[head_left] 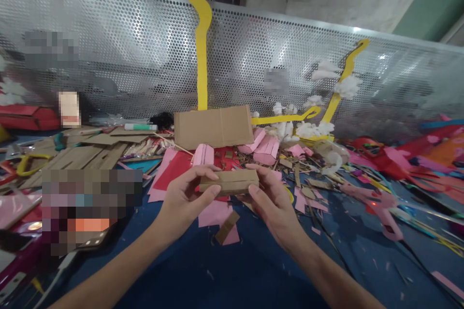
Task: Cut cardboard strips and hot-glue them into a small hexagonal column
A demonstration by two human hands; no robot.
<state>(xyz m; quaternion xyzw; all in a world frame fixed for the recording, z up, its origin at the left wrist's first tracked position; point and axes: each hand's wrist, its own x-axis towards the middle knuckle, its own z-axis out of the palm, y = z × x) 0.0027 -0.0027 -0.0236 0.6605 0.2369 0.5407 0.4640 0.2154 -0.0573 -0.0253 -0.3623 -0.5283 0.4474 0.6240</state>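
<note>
Between both hands, a small folded cardboard box (230, 181) is held level above the blue table. My left hand (194, 190) grips its left end, thumb on the near side and fingers over the top. On the right end, my right hand (270, 195) pinches it in the same way. Just behind the box stand a small pink paper box (203, 154) and red paper (172, 171). Under the hands lie pink paper (213, 215) and a brown cardboard strip (227, 227). A larger cardboard box (213, 128) with a yellow hook-topped strip (201, 58) rises farther back.
A pink glue gun (379, 205) with a lit red light lies at right, its cord trailing forward. Cardboard pieces (76, 159), a glue stick (140, 127) and yellow-handled scissors (32, 164) spread over the left. A perforated metal panel (145, 53) closes off the back.
</note>
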